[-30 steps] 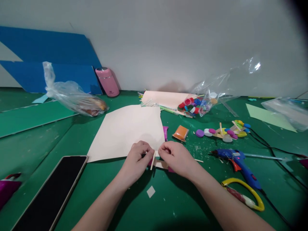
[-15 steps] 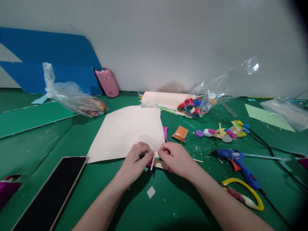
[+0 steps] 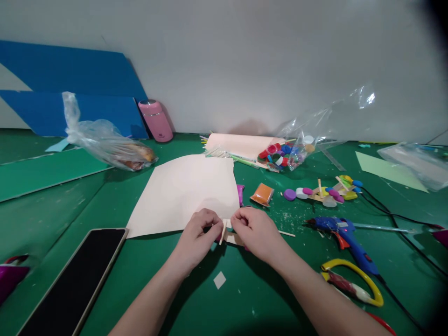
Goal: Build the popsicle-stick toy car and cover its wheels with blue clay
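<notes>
My left hand [image 3: 201, 239] is closed, with thumb and forefinger pinching a short wooden stick [image 3: 223, 232] that stands tilted over a flat wooden piece [image 3: 234, 239]. Close beside it, my right hand [image 3: 257, 229] is also closed, fingertips pressed together at the far side of the same piece; what they hold is hidden. Bits of purple show under both hands. Another thin stick [image 3: 287, 233] pokes out past my right hand. Just beyond the hands lies a large cream sheet of paper [image 3: 189, 191].
A blue glue gun [image 3: 350, 238] with its cord and yellow-handled pliers [image 3: 353, 280] lie at right. Behind them is a bottle-cap-and-stick model [image 3: 324, 193]. An orange packet [image 3: 262, 194] sits ahead. A phone [image 3: 73, 284], bagged food [image 3: 115, 144] and pink flask [image 3: 156, 121] are at left.
Both hands stay nearly in place, with the stick still in my left fingers. My right forearm has shifted slightly left, and a red curved edge now shows at the bottom right.
</notes>
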Action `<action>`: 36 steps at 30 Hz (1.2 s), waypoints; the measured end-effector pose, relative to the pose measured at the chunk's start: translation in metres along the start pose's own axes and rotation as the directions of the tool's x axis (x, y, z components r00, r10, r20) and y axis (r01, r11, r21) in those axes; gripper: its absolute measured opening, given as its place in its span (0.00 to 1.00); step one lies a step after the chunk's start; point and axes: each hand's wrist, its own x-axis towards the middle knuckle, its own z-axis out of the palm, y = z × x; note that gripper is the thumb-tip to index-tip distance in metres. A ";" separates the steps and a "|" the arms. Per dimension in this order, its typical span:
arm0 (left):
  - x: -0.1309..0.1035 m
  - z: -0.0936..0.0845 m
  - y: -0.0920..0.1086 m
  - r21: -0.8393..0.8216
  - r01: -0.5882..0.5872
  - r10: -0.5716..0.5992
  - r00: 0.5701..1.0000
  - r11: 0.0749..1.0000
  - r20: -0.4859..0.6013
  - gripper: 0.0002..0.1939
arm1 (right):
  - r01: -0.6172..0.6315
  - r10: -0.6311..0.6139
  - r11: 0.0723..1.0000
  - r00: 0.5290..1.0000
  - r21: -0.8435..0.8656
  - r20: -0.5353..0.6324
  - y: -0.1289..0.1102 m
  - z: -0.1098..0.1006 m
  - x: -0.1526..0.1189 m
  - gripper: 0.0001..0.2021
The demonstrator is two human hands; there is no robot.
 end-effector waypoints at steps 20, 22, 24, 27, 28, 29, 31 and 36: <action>0.002 0.003 0.002 -0.084 -0.011 0.005 0.998 0.996 -0.070 0.13 | 0.035 -0.038 0.999 0.998 -0.040 -0.057 0.002 0.001 -0.001 0.10; 0.002 0.004 0.002 -0.094 -0.011 0.005 0.998 0.996 -0.064 0.12 | 0.038 -0.040 0.998 0.997 -0.040 -0.059 0.002 0.001 -0.001 0.10; 0.001 0.005 0.001 -0.103 -0.007 0.001 0.998 0.995 -0.058 0.11 | 0.040 -0.042 0.998 0.997 -0.037 -0.062 0.003 0.001 -0.001 0.10; 0.001 0.006 0.000 -0.113 0.000 -0.006 0.999 0.994 -0.054 0.10 | 0.041 -0.043 0.999 0.997 -0.031 -0.066 0.003 0.002 -0.002 0.10; 0.001 0.007 0.000 -0.115 0.003 -0.009 0.999 0.993 -0.052 0.10 | 0.042 -0.043 0.999 0.997 -0.028 -0.067 0.003 0.002 -0.002 0.10; 0.001 0.007 0.000 -0.118 0.005 -0.012 0.999 0.993 -0.051 0.10 | 0.042 -0.044 0.999 0.997 -0.026 -0.067 0.004 0.002 -0.002 0.10; 0.000 0.007 0.000 -0.123 0.012 -0.018 0.999 0.992 -0.050 0.10 | 0.043 -0.044 0.999 0.997 -0.019 -0.071 0.004 0.003 -0.002 0.10; 0.000 0.007 0.000 -0.138 0.027 -0.036 0.997 0.990 -0.063 0.09 | 0.054 -0.053 0.999 0.995 0.005 -0.089 0.004 0.004 -0.001 0.11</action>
